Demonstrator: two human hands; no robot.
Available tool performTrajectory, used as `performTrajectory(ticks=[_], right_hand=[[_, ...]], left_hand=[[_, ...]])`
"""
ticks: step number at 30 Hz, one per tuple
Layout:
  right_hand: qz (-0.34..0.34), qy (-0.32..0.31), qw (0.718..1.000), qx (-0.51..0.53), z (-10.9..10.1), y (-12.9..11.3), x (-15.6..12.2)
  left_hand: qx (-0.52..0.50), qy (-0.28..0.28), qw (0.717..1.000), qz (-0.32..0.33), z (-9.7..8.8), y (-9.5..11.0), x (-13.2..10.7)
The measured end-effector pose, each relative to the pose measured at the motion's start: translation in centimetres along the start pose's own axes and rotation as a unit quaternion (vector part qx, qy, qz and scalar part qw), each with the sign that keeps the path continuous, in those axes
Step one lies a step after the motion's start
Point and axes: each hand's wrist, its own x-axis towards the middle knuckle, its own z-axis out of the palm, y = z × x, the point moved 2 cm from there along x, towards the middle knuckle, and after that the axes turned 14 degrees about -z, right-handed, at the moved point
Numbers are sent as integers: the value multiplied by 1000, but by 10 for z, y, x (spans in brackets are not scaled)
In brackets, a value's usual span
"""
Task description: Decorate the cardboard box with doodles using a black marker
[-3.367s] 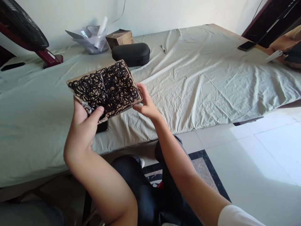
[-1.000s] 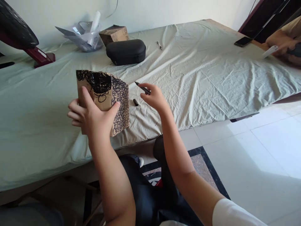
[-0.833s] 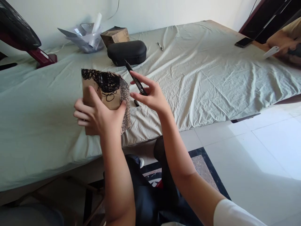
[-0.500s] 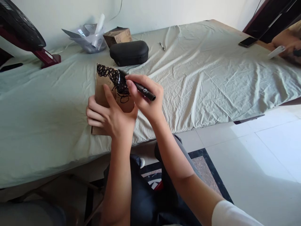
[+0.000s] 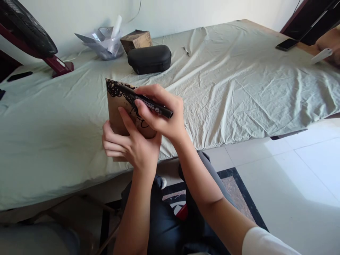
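A brown cardboard box [image 5: 116,115] stands near the table's front edge, its upper part covered in looping black scribbles. My left hand [image 5: 130,140] grips the box from the near side, with one finger stretched along its face and the others bent round its left side. Between the thumb and fingers of my right hand [image 5: 164,111] is a black marker [image 5: 151,103], slanting up to the left across the scribbled part. Its tip lies close to the box's upper edge; whether it touches is hard to tell. The right hand hides part of the box's right side.
Behind the box lie a black zip case [image 5: 149,59], a second scribbled cardboard box [image 5: 136,40] and a clear plastic bin [image 5: 106,46]. A fan [image 5: 62,67] stands at left. A pen [image 5: 186,51] and a phone [image 5: 287,44] rest farther right, near another person's arm [image 5: 329,40].
The box has tilted, and its top edge now shows. The marker has moved from the scribbled middle towards the upper left. The view has shifted slightly.
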Motion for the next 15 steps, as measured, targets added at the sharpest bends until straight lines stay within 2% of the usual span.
performTrajectory(ticks=[6,11,12,15], right_hand=[[15,-7,1000,-18,-3,1,-1],[3,-33,998,53,-4,-7,2],[0,-10,997,79,-4,-6,3],[5,119,984,130,-14,7,5]], left_hand=[[-2,17,1000,6,1,-1,1],[-2,0,1000,-10,1,-3,4],[-2,-5,1000,-10,0,-4,5],[-3,-19,1000,-1,-2,-8,9]])
